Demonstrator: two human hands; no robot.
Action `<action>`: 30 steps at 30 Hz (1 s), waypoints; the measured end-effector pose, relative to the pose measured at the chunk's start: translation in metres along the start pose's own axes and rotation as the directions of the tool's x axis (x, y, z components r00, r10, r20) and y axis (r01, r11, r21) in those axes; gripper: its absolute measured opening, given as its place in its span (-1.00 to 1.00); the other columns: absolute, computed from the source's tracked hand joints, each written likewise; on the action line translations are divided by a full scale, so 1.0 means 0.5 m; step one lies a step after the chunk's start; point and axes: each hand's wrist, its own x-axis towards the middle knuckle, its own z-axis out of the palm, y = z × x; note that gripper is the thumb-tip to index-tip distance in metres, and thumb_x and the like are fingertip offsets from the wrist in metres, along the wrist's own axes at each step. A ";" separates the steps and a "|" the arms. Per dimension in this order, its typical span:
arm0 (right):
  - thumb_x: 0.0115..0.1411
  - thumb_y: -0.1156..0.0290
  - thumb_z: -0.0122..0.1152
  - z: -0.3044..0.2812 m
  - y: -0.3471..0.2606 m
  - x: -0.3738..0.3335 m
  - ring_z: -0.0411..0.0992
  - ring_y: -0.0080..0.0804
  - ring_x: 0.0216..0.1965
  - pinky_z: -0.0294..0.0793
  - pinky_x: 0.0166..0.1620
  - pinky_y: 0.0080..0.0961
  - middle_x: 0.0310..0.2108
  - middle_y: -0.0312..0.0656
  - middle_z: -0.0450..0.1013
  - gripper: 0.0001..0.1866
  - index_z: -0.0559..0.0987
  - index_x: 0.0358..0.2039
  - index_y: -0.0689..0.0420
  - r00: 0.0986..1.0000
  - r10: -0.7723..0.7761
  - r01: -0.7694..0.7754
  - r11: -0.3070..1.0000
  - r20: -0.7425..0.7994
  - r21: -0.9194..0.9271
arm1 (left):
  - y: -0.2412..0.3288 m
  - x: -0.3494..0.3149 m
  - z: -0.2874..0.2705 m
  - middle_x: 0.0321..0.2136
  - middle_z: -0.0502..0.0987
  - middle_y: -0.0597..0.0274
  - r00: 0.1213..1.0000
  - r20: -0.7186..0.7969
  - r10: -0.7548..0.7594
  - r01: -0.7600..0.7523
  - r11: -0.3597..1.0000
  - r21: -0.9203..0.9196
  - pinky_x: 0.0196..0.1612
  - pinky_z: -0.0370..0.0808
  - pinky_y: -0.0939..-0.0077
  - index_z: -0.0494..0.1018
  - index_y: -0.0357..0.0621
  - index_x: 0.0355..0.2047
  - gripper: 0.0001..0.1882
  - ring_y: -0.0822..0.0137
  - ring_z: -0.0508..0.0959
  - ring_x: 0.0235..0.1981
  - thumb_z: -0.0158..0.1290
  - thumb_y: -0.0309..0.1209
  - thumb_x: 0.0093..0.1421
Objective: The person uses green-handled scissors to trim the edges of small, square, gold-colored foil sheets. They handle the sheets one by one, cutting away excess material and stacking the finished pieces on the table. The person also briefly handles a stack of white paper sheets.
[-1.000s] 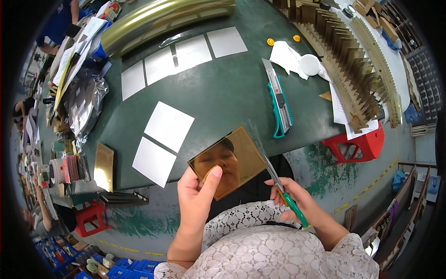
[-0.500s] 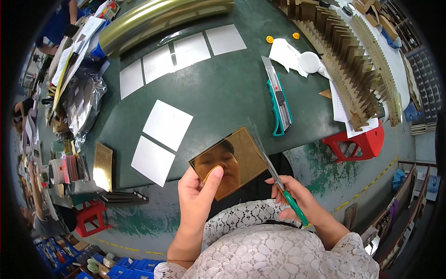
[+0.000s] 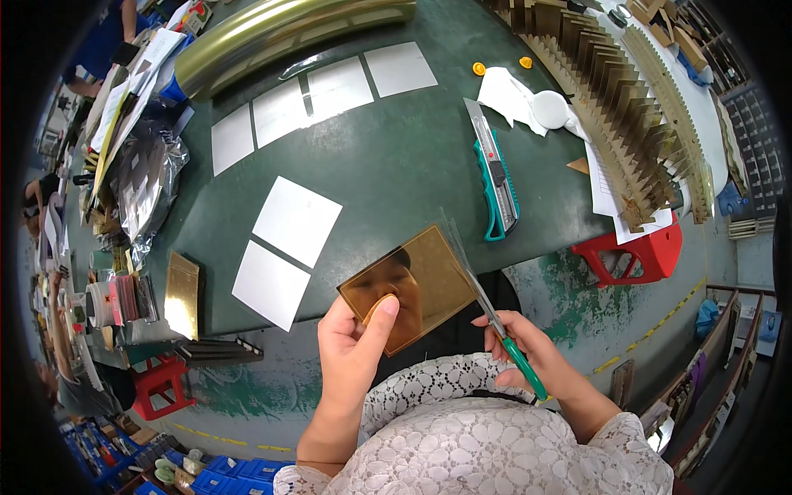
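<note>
My left hand [image 3: 351, 355] grips a shiny amber mirror-like plate [image 3: 441, 285] by its lower left side, thumb on top. The plate is rectangular and tilted, held above my lap by the table's near edge. My right hand [image 3: 540, 351] is closed around green-handled scissors [image 3: 523, 367]. Their blades point up and left along the plate's right edge. A thin clear strip of film [image 3: 450, 235] sticks up beside that edge, near the blade tips. Whether the blades are parted is hard to make out. Fingers under the plate are hidden.
Several white sheets [image 3: 297, 213] lie on the green table [image 3: 388, 165]. A teal utility knife [image 3: 497, 177] rests to the right, near white tape [image 3: 550, 110]. A gold film roll [image 3: 289, 37] lies at the back. Brown toothed racks [image 3: 610, 107] stand far right, above a red stool [image 3: 635, 252].
The plate has shifted very slightly to the right with my left hand. My right hand and the scissors stay nearly in place.
</note>
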 end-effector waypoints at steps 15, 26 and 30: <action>0.01 0.43 0.42 0.000 -0.013 0.021 0.16 -0.73 -0.45 0.18 -0.36 -0.75 -0.50 -0.45 0.17 -0.43 0.38 0.03 0.18 0.994 0.101 -0.100 0.994 -0.030 0.032 | -0.025 0.006 -0.014 -0.26 0.57 0.25 0.989 0.088 -0.120 0.124 0.992 -0.036 -0.22 0.46 0.67 0.44 -0.31 -0.10 -0.77 0.56 0.54 -0.30 0.06 -0.48 0.25; 0.26 0.26 0.14 -0.009 -0.026 0.052 0.19 -0.70 -0.71 0.17 -0.64 -0.72 -0.60 -0.35 0.28 -0.59 0.40 0.00 0.26 0.978 0.208 -0.201 0.955 -0.007 0.220 | -0.011 -0.016 -0.051 -0.23 0.56 0.25 0.974 0.080 -0.212 0.215 0.976 -0.029 -0.18 0.46 0.63 0.44 -0.32 -0.09 -0.75 0.53 0.53 -0.24 0.06 -0.47 0.24; 0.21 0.04 0.17 0.005 -0.020 0.038 0.24 -0.67 -0.69 0.19 -0.64 -0.72 -0.57 -0.31 0.32 -0.39 0.36 0.01 0.36 1.000 -0.012 0.006 0.959 0.022 0.283 | 0.070 -0.018 -0.130 -0.15 0.53 0.19 0.981 -0.169 0.097 -0.088 0.994 0.063 -0.08 0.44 0.60 0.37 -0.34 -0.01 -0.67 0.48 0.51 -0.15 0.07 -0.50 0.22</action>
